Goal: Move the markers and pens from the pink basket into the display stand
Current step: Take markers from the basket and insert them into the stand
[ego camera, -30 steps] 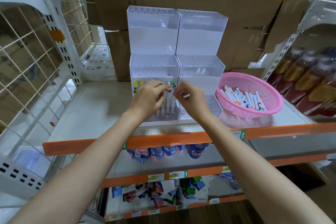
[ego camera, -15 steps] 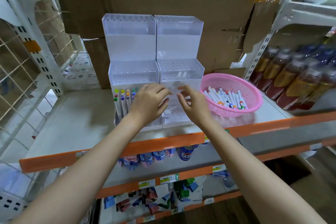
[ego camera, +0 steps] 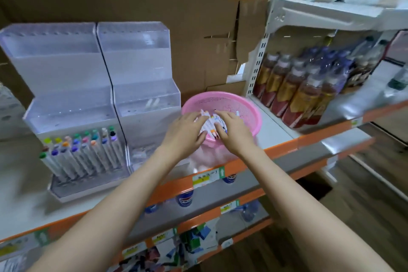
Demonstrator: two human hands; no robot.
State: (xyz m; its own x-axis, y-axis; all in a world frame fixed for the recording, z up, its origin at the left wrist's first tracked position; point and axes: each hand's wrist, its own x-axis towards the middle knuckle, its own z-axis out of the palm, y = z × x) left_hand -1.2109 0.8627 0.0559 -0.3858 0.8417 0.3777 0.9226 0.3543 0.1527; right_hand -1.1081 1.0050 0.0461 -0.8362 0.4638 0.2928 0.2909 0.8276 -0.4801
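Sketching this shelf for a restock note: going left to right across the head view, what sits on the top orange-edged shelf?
Standing markers in the left half of the display stand → the stand's right half → pink basket → drink bottles.

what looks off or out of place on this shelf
Two white pens lie slanted in the right stand's middle tier, while the markers in the left stand line up in neat rows. The cardboard behind is torn and ragged above the basket. Nothing looks spilled.
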